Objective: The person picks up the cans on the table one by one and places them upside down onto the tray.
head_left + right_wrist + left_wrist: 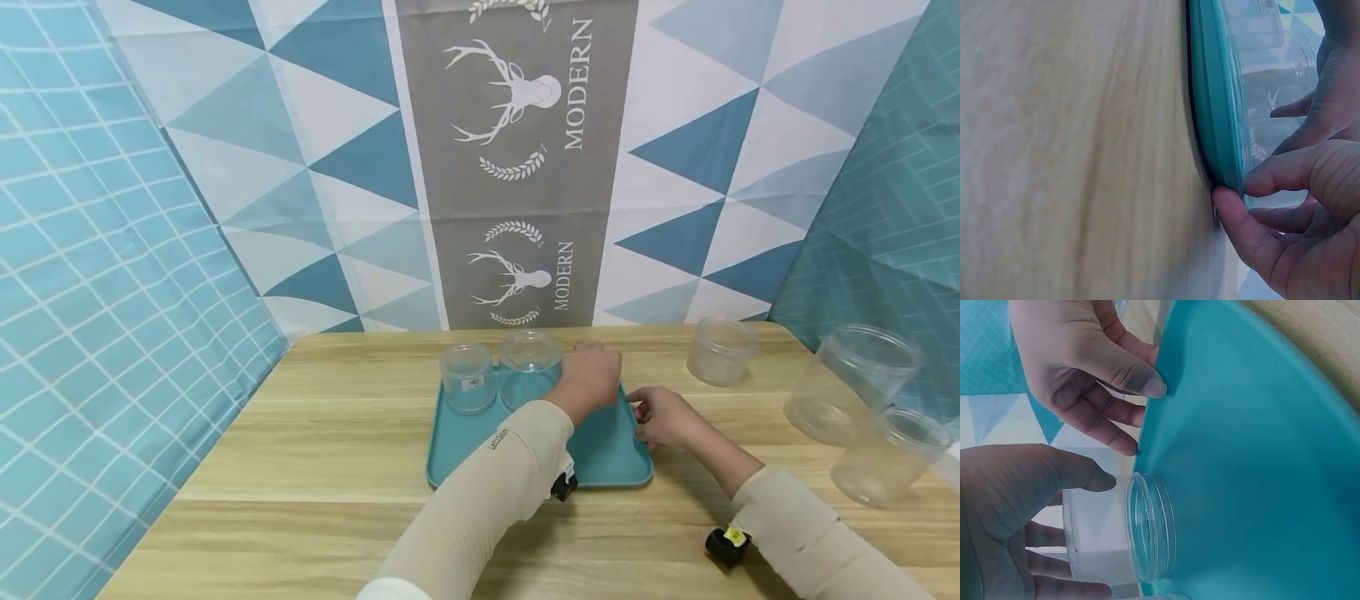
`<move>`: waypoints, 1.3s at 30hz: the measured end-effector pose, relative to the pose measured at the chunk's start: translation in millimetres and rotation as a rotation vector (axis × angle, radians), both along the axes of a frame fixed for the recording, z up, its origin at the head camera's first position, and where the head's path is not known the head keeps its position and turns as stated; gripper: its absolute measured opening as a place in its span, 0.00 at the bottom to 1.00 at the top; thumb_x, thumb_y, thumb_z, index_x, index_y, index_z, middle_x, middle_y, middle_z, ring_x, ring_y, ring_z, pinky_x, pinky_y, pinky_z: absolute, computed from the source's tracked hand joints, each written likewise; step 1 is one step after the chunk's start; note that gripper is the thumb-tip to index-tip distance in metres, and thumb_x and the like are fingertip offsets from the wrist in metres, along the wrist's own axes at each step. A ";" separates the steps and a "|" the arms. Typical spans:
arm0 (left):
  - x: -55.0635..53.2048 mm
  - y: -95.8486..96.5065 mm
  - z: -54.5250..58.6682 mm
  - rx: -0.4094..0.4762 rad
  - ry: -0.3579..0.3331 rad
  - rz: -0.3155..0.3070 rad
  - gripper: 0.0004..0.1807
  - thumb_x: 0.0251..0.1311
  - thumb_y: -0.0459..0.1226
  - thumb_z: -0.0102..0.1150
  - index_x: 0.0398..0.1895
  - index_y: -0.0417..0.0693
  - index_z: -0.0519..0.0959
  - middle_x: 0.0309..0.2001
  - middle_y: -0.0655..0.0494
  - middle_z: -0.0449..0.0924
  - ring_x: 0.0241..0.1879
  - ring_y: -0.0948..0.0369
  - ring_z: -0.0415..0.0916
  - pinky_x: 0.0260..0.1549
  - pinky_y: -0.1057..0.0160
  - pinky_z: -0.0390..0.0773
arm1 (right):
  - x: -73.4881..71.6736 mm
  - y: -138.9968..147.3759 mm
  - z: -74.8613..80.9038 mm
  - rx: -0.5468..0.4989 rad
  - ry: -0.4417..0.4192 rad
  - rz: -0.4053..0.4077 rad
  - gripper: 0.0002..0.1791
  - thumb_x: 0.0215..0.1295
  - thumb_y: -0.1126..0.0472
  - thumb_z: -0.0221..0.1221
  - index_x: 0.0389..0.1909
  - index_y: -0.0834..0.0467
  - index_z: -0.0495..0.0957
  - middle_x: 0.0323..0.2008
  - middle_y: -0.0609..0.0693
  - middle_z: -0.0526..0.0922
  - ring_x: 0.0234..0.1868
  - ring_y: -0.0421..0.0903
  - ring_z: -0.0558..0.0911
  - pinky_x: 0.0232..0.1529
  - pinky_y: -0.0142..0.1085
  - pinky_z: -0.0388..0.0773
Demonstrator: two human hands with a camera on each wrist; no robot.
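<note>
In the head view a blue-green tray (465,454) lies on the wooden table, with two clear plastic jars (468,379) standing side by side at its back left. My left hand (592,377) is over the tray's back right. Its thumb and fingers hold another clear jar (1100,534), whose threaded neck faces the tray in the left wrist view; my hand hides this jar in the head view. My right hand (663,414) pinches the tray's right rim (1219,119), thumb on the inner side and index finger beneath the outer edge.
Three more clear jars stand to the right: a small one (722,354) near the back edge, a large one (840,392), and another (888,462) before it. Patterned cloth (517,167) rises behind the table. Blue gridded cloth (112,292) hangs on the left.
</note>
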State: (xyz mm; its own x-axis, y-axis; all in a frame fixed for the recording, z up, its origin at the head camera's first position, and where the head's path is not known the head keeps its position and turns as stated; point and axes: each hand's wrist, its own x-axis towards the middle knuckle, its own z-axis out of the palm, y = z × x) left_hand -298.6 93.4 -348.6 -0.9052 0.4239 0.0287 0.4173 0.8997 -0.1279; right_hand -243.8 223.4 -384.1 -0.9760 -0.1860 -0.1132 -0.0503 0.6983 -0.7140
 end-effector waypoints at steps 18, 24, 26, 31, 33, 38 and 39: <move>15.8 -1.3 8.1 -0.027 0.037 -0.033 0.16 0.56 0.51 0.65 0.47 0.62 0.78 0.47 0.58 0.75 0.50 0.58 0.71 0.43 0.53 0.79 | 13.2 6.5 0.8 0.086 0.088 0.038 0.25 0.57 0.71 0.62 0.55 0.77 0.69 0.37 0.59 0.77 0.22 0.45 0.79 0.26 0.39 0.79; 23.2 -4.1 13.9 -0.017 0.064 -0.073 0.12 0.56 0.49 0.65 0.40 0.60 0.78 0.42 0.60 0.72 0.46 0.61 0.70 0.40 0.61 0.77 | 18.2 9.2 5.0 0.181 0.211 0.050 0.22 0.56 0.68 0.66 0.51 0.73 0.74 0.38 0.58 0.80 0.34 0.50 0.81 0.35 0.46 0.79; 26.4 -5.8 16.8 -0.019 0.086 -0.090 0.11 0.55 0.50 0.66 0.37 0.60 0.79 0.41 0.60 0.72 0.44 0.61 0.69 0.39 0.63 0.76 | 20.3 10.1 6.8 0.200 0.255 0.060 0.21 0.56 0.67 0.66 0.49 0.72 0.76 0.38 0.59 0.80 0.37 0.52 0.81 0.36 0.47 0.79; 37.2 -9.1 23.2 -0.071 0.150 -0.162 0.11 0.54 0.54 0.66 0.31 0.61 0.79 0.39 0.61 0.72 0.42 0.61 0.70 0.35 0.61 0.76 | 27.0 14.4 15.4 0.254 0.353 0.089 0.18 0.54 0.67 0.67 0.46 0.70 0.78 0.38 0.60 0.80 0.34 0.52 0.80 0.33 0.47 0.78; 42.2 -10.6 24.9 -0.092 0.164 -0.204 0.12 0.55 0.56 0.64 0.32 0.62 0.79 0.40 0.61 0.72 0.41 0.62 0.70 0.34 0.60 0.75 | 30.0 16.6 20.0 0.278 0.383 0.096 0.18 0.52 0.68 0.67 0.45 0.69 0.79 0.38 0.60 0.80 0.33 0.51 0.80 0.32 0.46 0.78; 49.8 -16.4 23.4 -0.094 0.162 -0.373 0.18 0.57 0.57 0.63 0.46 0.63 0.79 0.46 0.63 0.71 0.45 0.64 0.68 0.39 0.64 0.75 | 37.7 23.2 28.8 0.342 0.468 0.128 0.17 0.49 0.70 0.68 0.42 0.67 0.80 0.38 0.58 0.80 0.34 0.53 0.80 0.33 0.47 0.79; 50.5 -17.9 22.2 -0.093 0.151 -0.413 0.21 0.57 0.58 0.63 0.51 0.64 0.79 0.49 0.64 0.71 0.47 0.65 0.67 0.41 0.65 0.74 | 39.4 24.8 30.0 0.357 0.493 0.133 0.16 0.49 0.70 0.68 0.41 0.66 0.80 0.39 0.57 0.79 0.35 0.54 0.80 0.34 0.47 0.79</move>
